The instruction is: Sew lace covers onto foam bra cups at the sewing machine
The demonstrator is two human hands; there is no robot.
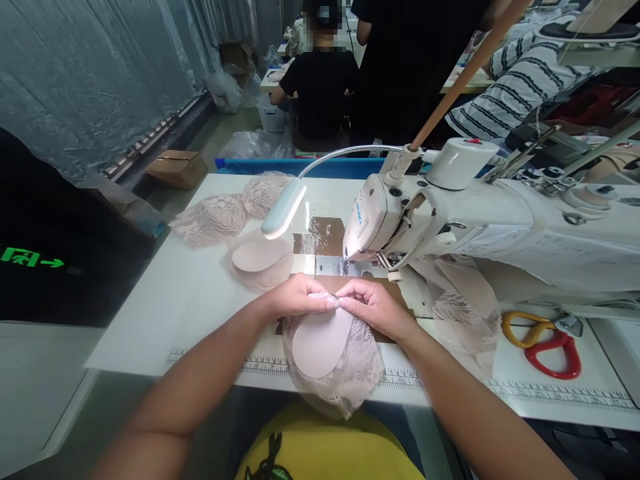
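My left hand and my right hand meet in front of the sewing machine, each pinching the top edge of a pale pink lace bra cup. From there the cup hangs toward me over the table's front edge, its smooth oval pad facing up and lace spreading around it. Thumbs and forefingers are pressed together on the fabric, almost touching. The needle area lies just beyond my fingertips. Left of it rests another padded lace piece, with finished-looking lace cups farther back.
Scissors with yellow and red handles lie at the right beside more lace fabric. A lamp on a bent neck reaches over the table. A printed ruler runs along the front edge. Other people sit and stand beyond; a cardboard box is on the floor.
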